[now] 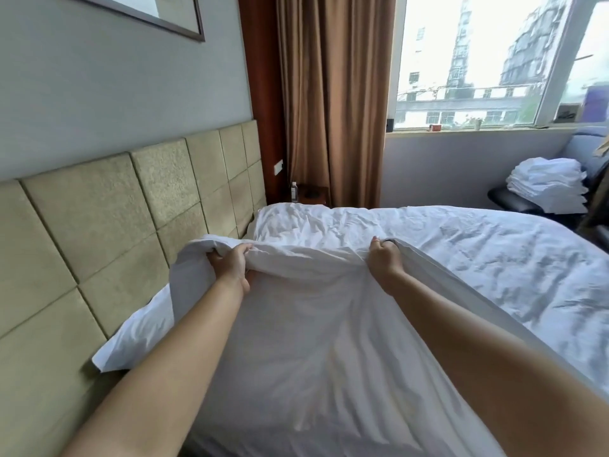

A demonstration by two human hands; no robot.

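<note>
Daylight pours through the window (468, 61), its panes washed nearly white. Left of the window the wall (99, 94) falls dimmer, and straight edges bow from wide-angle distortion; detail is slightly soft.

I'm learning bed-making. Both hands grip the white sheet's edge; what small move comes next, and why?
Probably pull the edge toward the headboard and lower it flat: left hand and right hand grip the white sheet lifted and bunched, short of the headboard.

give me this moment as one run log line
left hand: grips wrinkled white fabric sheet | right hand: grips same sheet | sheet: edge raised beside padded beige headboard
</note>
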